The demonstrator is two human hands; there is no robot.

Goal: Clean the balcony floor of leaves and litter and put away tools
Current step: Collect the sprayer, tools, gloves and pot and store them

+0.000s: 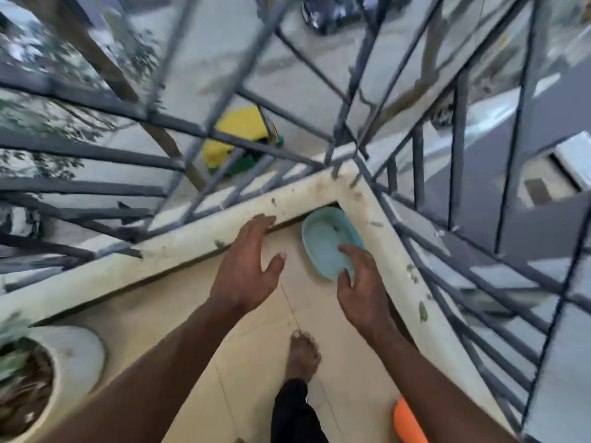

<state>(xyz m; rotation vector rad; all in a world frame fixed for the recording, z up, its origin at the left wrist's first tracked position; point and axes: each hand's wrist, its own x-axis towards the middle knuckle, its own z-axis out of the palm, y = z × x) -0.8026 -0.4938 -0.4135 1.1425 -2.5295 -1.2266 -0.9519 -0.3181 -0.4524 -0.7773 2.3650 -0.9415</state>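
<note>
A light blue oval tub [323, 241] lies on the beige tiled balcony floor [256, 362], tucked into the corner of the low parapet. My right hand [361, 286] reaches over the tub's near rim with spread fingers, holding nothing. My left hand [246, 266] hovers open just left of the tub, its fingertips by the parapet's inner edge. I cannot tell whether either hand touches the tub. My bare foot [302, 354] stands on the tiles below the hands.
The white, stained parapet [198, 231] forms a corner, topped by grey metal grille bars [425, 270]. A white planter with a plant [64, 362] stands at the left. An orange object [407, 423] shows at the bottom right. The street lies far below.
</note>
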